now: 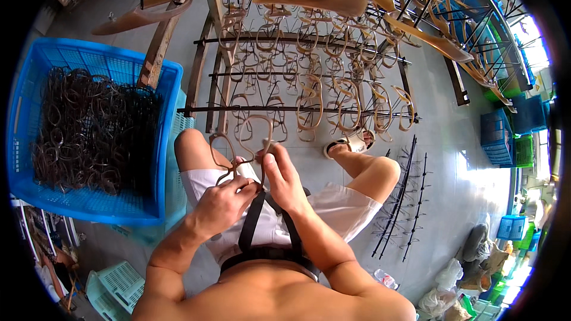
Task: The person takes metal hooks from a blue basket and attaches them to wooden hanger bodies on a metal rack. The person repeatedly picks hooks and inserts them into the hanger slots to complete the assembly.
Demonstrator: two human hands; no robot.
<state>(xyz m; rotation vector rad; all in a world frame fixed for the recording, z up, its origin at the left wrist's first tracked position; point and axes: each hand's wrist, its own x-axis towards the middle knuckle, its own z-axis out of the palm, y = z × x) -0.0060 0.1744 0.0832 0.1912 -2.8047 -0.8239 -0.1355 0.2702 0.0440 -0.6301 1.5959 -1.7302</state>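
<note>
Two hands (229, 205) (284, 181), grip pinching looped frame (234, 164), rack (226, 108) ahead, crate rim (169, 125) left, floor (440, 134) right

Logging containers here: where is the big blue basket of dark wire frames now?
In the head view, the blue basket sits far left, outside the person's left knee and left of the left hand.

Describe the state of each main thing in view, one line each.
Thin brown two-looped frame: held in left hand, right hand at rim
Thin brown looped frames in front: lined along long dark bars
Open blue plastic basket: filled with dark tangled frames
Black spiked rods: lying on grey floor
</note>
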